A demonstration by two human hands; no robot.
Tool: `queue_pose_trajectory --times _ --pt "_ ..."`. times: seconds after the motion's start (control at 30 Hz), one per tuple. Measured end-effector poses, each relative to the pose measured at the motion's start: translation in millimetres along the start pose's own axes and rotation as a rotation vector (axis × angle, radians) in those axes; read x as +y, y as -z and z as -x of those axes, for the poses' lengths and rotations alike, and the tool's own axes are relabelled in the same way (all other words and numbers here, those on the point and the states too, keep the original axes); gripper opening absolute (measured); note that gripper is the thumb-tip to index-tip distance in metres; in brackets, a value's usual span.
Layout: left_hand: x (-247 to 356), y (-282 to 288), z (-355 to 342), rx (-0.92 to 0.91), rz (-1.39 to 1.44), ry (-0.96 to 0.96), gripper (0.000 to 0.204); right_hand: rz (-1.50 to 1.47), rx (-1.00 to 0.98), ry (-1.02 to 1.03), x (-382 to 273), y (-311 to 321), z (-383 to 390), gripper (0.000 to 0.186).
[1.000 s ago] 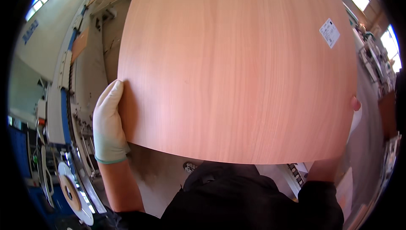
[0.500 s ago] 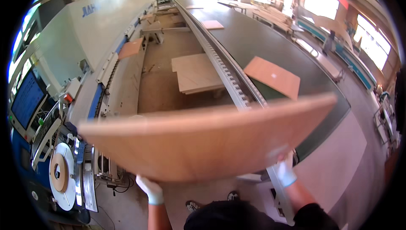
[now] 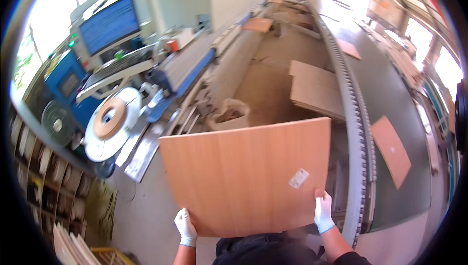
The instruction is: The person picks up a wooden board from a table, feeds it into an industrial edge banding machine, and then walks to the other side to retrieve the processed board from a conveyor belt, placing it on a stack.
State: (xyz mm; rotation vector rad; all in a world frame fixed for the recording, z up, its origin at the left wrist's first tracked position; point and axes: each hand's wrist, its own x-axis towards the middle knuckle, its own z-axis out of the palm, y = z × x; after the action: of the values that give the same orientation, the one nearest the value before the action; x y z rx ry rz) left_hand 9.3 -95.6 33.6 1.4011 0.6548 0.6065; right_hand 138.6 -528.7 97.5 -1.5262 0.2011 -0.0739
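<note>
Between my hands I carry a wood-grain board, tilted so that its broad face and a small white label show. My left hand, in a white glove, grips its lower left corner. At the lower right edge my right hand, gloved with the fingertips showing, holds on with the thumb over the face. The fingers behind the board are hidden. Left of the board stands the edging machine's feed end, with a reel of edge-banding tape on a white disc.
A monitor and keyboard stand at the left. On the right a toothed rail borders a dark conveyor bearing a panel. Stacked boards lie beyond mine, near a sack. Shelving with rolls fills the lower left.
My view has swung left toward the tape reel and monitor. The board has tipped so its labelled face now shows more fully, and both hands have kept their grip.
</note>
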Motion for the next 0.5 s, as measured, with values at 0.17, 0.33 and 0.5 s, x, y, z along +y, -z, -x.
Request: queue_pose_trajectory --times 0.17,0.33,0.5 --pt "-9 67 38 0.294 -0.009 0.246 0.041 0.177 -0.414 -0.172 23 -96 -34 0.040" --pt "-25 123 79 0.609 0.167 0.308 0.052 0.732 -0.770 -0.020 26 -194 -57 0.049" --pt "-33 170 104 0.600 0.149 0.307 0.056 0.655 -1.008 -0.160 50 -277 -57 0.054"
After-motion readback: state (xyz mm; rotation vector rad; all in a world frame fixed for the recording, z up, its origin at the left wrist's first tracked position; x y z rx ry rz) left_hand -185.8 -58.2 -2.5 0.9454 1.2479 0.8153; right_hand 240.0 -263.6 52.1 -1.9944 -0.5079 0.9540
